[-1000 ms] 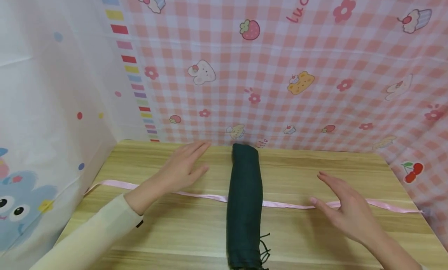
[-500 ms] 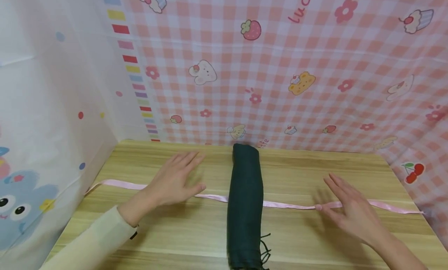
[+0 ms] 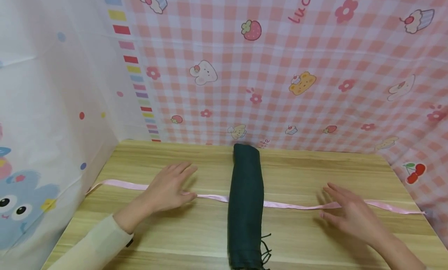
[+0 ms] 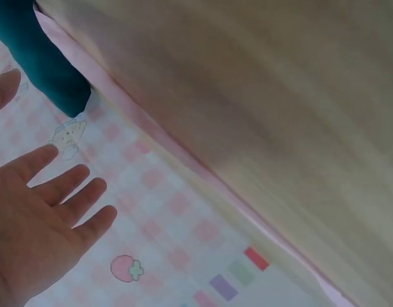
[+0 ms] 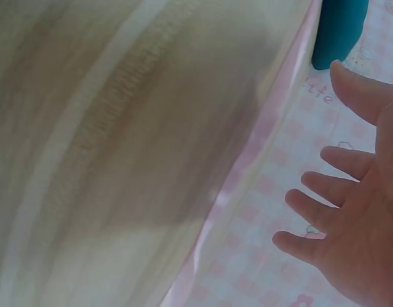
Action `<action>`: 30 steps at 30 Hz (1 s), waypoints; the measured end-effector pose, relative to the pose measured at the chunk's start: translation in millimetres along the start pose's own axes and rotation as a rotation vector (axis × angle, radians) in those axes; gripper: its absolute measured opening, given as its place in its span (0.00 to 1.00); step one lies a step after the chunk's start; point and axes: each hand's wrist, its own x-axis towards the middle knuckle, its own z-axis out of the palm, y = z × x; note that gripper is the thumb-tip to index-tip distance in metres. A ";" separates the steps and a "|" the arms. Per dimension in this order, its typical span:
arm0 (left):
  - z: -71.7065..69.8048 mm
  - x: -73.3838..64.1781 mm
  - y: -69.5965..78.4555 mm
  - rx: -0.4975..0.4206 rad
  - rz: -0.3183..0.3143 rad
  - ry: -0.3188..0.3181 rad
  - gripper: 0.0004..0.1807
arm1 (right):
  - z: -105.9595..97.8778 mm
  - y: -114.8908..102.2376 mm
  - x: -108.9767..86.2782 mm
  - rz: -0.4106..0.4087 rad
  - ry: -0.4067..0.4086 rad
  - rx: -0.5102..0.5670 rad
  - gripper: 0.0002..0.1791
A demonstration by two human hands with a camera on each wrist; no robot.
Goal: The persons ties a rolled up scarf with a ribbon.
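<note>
in the head view, the dark green fringed scarf point(image 3: 246, 208), made up into a long narrow bundle, lies near the middle of the wood-grain table point(image 3: 297, 176), its far end by the gingham backdrop point(image 3: 227, 48); the pink ribbon point(image 3: 287, 205) runs crosswise, seemingly beneath it; the left hand point(image 3: 166, 190) and right hand point(image 3: 353, 212) are each above the ribbon, one either side, fingers loosely spread and grasping nothing, though whether a fingertip brushes the ribbon i cannot tell; an uneven pull could probably drag the slick ribbon sideways from under the scarf, and a knock might loosen the layers, as no tie across the top is visible; the scarf looks matt and soft, with thin twisted fringe strands point(image 3: 266, 250) at its near end, while the ribbon is flat, narrow and satiny, slightly rippled; in the left wrist view, the palm shows bare, fingers apart, the ribbon a diagonal strip beyond; in the right wrist view, that palm is equally bare, thumb held wide, the scarf's rounded end just past it.
</note>
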 end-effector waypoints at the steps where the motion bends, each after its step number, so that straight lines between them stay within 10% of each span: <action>1: 0.9 -0.8 -0.6 0.001 0.001 -0.001 0.41 | 1.5 0.5 0.0 -0.007 0.004 0.001 0.42; 30: 17.8 6.0 7.3 -0.059 0.073 -0.184 0.12 | 19.5 12.5 3.9 -0.047 -0.104 0.023 0.16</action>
